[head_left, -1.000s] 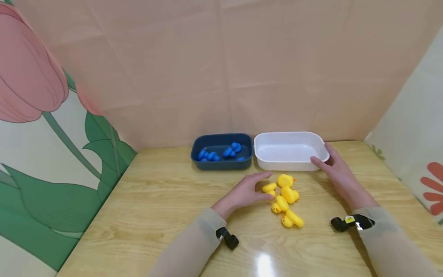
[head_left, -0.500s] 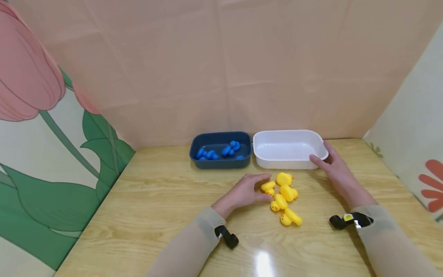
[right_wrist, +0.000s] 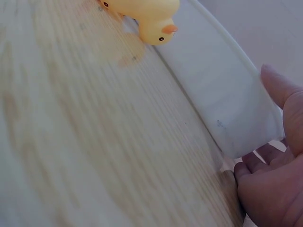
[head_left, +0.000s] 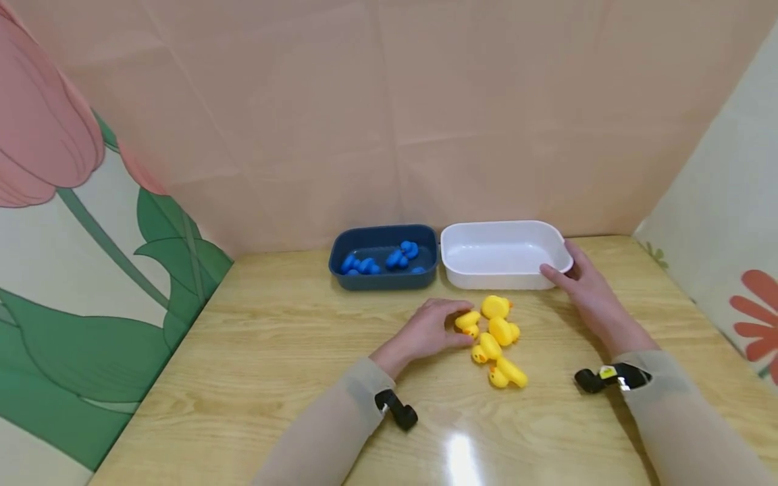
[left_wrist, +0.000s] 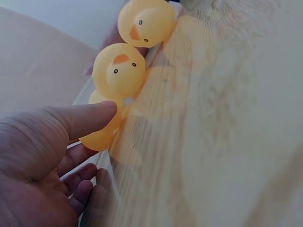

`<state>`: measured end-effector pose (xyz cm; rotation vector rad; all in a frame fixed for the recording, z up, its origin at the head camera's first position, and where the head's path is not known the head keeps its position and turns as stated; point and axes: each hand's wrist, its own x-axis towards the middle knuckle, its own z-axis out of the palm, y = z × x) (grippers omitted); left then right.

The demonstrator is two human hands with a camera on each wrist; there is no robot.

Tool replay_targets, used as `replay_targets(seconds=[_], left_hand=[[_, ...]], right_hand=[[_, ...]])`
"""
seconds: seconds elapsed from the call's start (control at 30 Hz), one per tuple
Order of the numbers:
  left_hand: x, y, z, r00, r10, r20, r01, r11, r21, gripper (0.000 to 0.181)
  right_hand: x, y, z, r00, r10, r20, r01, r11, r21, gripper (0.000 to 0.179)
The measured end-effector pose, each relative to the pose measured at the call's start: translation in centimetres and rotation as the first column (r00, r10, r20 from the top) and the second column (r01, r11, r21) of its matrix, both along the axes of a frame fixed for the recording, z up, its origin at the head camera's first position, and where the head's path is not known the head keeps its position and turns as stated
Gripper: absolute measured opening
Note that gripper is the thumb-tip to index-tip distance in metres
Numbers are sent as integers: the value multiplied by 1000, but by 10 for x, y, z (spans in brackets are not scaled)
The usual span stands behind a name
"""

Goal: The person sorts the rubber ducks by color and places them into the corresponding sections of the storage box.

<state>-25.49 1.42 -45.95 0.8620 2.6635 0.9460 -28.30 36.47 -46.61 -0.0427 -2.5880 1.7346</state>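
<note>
In the head view my left hand (head_left: 428, 327) curls its thumb and index finger round the leftmost yellow rubber duck (head_left: 467, 320). The left wrist view shows the thumb across this duck (left_wrist: 97, 141), hiding part of it. Several more yellow ducks (head_left: 503, 331) lie close together just right of that hand. My right hand (head_left: 589, 290) grips the near right corner of a white plastic tub (head_left: 501, 280), thumb at the rim and fingers round its end. The right wrist view has the fingers low at the tub's corner (right_wrist: 236, 123). Nothing lies inside the tub.
Left of the white tub stands a dark blue tub (head_left: 383, 282) holding several blue ducks (head_left: 398, 258). Both tubs stand at the back of the wooden table (head_left: 273, 324), close to a pinkish backdrop (head_left: 304, 135). Flower-printed panels flank the table.
My left thumb and fingers have drawn in closer round the leftmost duck, which has turned slightly. The right hand keeps its place on the tub. The head view has tilted down a little.
</note>
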Motion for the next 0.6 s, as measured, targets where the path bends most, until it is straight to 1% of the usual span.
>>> replay_targets(seconds=[0.27,0.4,0.5,0.6], left_hand=[[-2,2,0,1000,-3,-23,3,1000,-16,58],[-5,1,2,1000,-9,-23,9,1000,-8,57],[-5,-1,2,1000,-10,-21,10,1000,2,56],[-4,-3,2,1000,-12,-8,12,1000,16,56]], right_hand=[[0,1,2,1000,-9,12,9,1000,-12,112],[-1,1,3,1000,0,-1,0,1000,-31,108],[-2,2,2,1000,2,-4,-2,1000,-9,107],[-1,2,-1,1000,3,2,-3,1000,12,107]])
